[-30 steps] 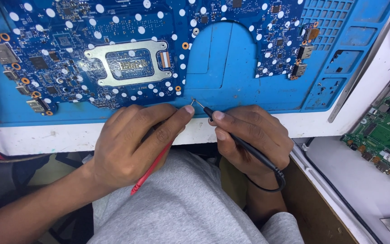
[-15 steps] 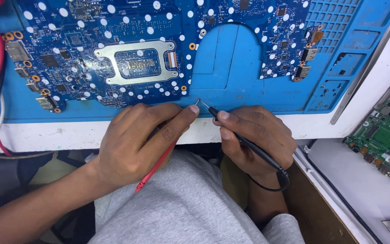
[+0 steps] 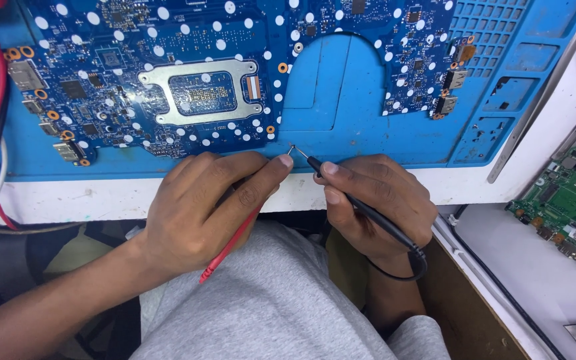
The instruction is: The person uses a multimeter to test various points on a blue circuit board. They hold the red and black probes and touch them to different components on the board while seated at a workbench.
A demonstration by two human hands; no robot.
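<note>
The left hand (image 3: pixel 201 207) fingers are clamped on a red probe (image 3: pixel 229 245), the right hand (image 3: pixel 378 200) on a black probe (image 3: pixel 361 207). Both tips meet over the blue mat (image 3: pixel 341 100), just below the circuit board (image 3: pixel 168 80); no probe touches the board yet.

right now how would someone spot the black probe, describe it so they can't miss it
Find the big blue mat under the blue circuit board. At its lower edge the right hand grips the black probe, its metal tip meeting the red probe. Only this one is black, trailing a black wire.

Red probe (image 3: pixel 231 243) & black probe (image 3: pixel 361 207), slanted, metal tips touching above blue mat edge.
</note>
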